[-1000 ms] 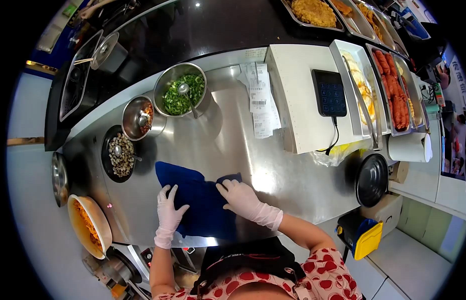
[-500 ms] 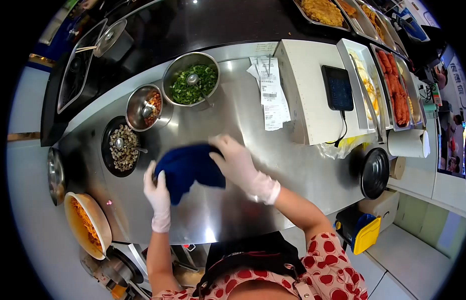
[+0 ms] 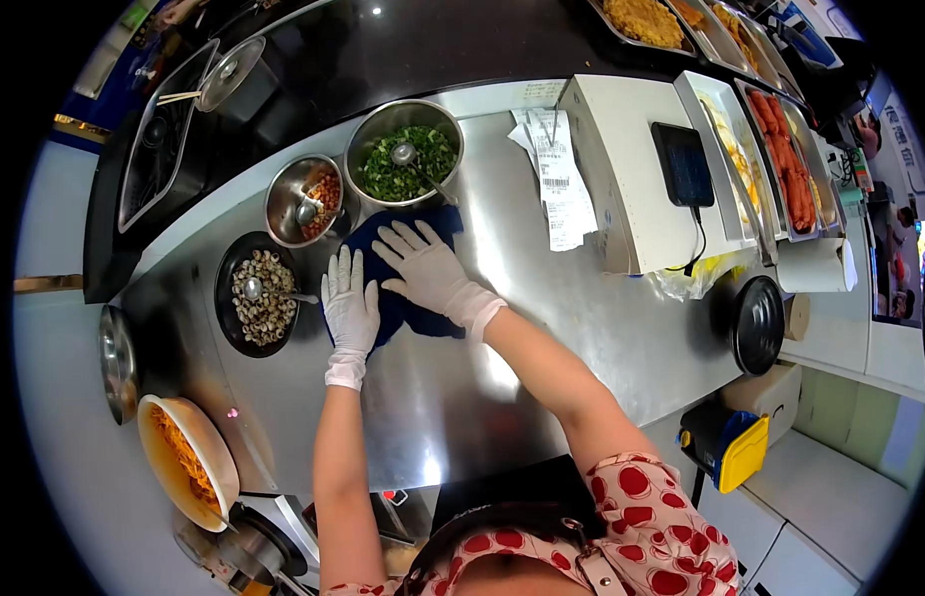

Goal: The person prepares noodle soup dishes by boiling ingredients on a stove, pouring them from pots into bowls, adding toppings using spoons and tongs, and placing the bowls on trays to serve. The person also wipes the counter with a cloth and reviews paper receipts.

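A dark blue cloth (image 3: pixel 423 320) lies spread on the steel counter. Both of my gloved hands press flat on it. My left hand (image 3: pixel 350 310), fingers stretched upward, rests on its left part. On the upper right part is my right hand (image 3: pixel 426 268), its fingers spread. The cloth's far edge reaches up to the steel bowl of chopped greens (image 3: pixel 401 164), which has a spoon in it. Just left of that stands a smaller steel bowl (image 3: pixel 304 202) with a reddish diced topping. A black plate of small pale-brown pieces (image 3: pixel 257 301) sits left of my left hand.
Paper receipts (image 3: pixel 559 184) lie right of the greens, beside a white box (image 3: pixel 621 179) with a phone (image 3: pixel 683 164) on it. Trays of sausages (image 3: pixel 783 164) and other food stand far right. A white bowl of orange shreds (image 3: pixel 187 462) is at lower left, a black plate (image 3: pixel 757 325) at right.
The blue cloth, held up in both hands before, is now down on the counter nearer the bowls. Both hands have moved forward, let go and flattened onto it.
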Demonstrator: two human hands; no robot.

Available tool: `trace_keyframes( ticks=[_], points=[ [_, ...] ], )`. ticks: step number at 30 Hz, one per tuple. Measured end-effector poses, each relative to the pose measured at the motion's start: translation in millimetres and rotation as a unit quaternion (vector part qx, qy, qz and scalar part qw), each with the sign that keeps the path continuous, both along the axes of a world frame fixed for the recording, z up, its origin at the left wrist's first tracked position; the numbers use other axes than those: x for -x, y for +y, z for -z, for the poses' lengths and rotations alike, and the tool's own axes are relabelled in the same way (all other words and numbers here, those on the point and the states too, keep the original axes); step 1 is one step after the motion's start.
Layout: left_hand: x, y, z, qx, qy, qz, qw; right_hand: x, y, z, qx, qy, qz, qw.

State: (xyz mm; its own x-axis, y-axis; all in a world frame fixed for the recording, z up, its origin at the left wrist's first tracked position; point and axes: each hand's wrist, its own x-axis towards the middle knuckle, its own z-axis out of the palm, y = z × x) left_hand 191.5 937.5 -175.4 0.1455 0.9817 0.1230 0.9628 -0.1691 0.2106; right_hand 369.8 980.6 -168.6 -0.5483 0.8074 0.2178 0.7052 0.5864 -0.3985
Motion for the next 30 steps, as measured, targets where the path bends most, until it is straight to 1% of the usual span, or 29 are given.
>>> trace_keyframes(
  ticks=[3,5,8,13,16,18,19,21,22,24,25,26,27,28,29,30],
  points=[
    [-11,-9,-1,0.0,0.033,0.011,0.999,-12,-4,-4,0.001,-0.004,0.002,1.0],
    [-25,-23,-5,0.01,0.055,0.028,0.998,-27,-13,-11,0.021,-0.009,0.001,1.0],
    [-46,-44,-12,0.006,0.027,0.069,0.997,-50,-39,-16,0.017,-0.047,0.027,0.998],
    [-77,-87,-21,0.06,-0.031,0.15,0.986,-90,-106,-26,0.049,-0.059,0.068,0.995],
    [-94,-120,-27,0.062,-0.121,0.196,0.971,-104,-158,-24,0.053,-0.057,0.133,0.988],
    [-104,-138,-15,0.046,-0.178,0.209,0.96,-110,-180,-14,0.046,-0.041,0.148,0.987],
    [-108,-144,-8,0.039,-0.206,0.217,0.954,-115,-183,-9,0.056,-0.017,0.131,0.99],
    [-115,-137,-8,0.011,-0.27,0.205,0.941,-123,-176,-10,0.074,0.033,0.1,0.992],
    [-119,-130,-7,-0.003,-0.302,0.199,0.932,-128,-172,-10,0.053,0.06,0.107,0.991],
    [-131,-110,-15,0.012,-0.359,0.196,0.913,-137,-155,-24,0.01,0.113,0.118,0.987],
    [-138,-98,-20,0.02,-0.386,0.192,0.902,-143,-148,-32,-0.015,0.096,0.14,0.985],
    [-155,-76,-41,-0.016,-0.33,0.212,0.92,-156,-141,-34,-0.028,0.054,0.144,0.988],
    [-174,-54,-56,-0.05,-0.272,0.232,0.933,-177,-128,-48,-0.05,-0.015,0.207,0.977],
    [-185,-40,-45,-0.033,-0.262,0.25,0.932,-189,-121,-44,-0.055,-0.041,0.234,0.97],
    [-195,-30,-35,-0.039,-0.243,0.26,0.934,-199,-115,-37,-0.07,-0.08,0.243,0.964],
    [-201,-24,-25,-0.015,-0.245,0.269,0.931,-207,-112,-30,-0.086,-0.118,0.25,0.957]
  ],
)
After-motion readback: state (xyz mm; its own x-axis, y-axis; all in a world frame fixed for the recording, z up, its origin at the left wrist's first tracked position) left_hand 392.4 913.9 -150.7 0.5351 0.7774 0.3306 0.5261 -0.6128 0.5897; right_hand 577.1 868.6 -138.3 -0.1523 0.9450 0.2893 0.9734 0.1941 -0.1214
